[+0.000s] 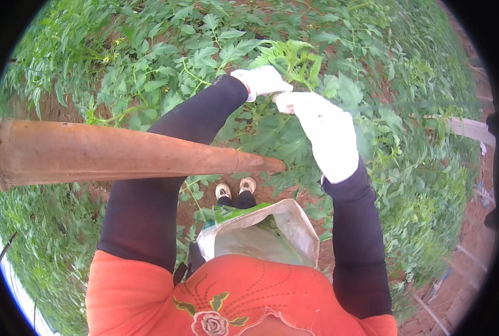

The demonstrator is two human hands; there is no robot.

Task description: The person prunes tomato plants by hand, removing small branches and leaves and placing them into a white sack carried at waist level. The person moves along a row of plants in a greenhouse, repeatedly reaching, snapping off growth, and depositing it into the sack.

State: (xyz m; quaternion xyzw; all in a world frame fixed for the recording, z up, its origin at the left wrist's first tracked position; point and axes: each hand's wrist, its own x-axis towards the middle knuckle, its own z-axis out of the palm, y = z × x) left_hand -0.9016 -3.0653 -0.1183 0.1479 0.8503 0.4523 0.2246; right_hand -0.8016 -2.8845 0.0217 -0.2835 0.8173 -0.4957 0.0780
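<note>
My left hand (267,82), in a white glove, is at the upper middle with its fingers closed against the leafy top of a tomato plant (296,63). Just right of it and nearer to me, my right hand (331,130), also white-gloved, has its fingertips close to the left ones. The light green shoot tip stands up beyond both hands. Whether the right fingers pinch the stem is hidden by the glove and leaves. Below the hands spread broader tomato leaves (285,138).
A thick bamboo pole (106,153) crosses from the left over my left arm. An open white sack (253,243) with green printing hangs at my waist; some green matter shows inside. Thin green twine (434,105) runs at right. Dense tomato plants surround me. My shoes (247,185) stand on soil.
</note>
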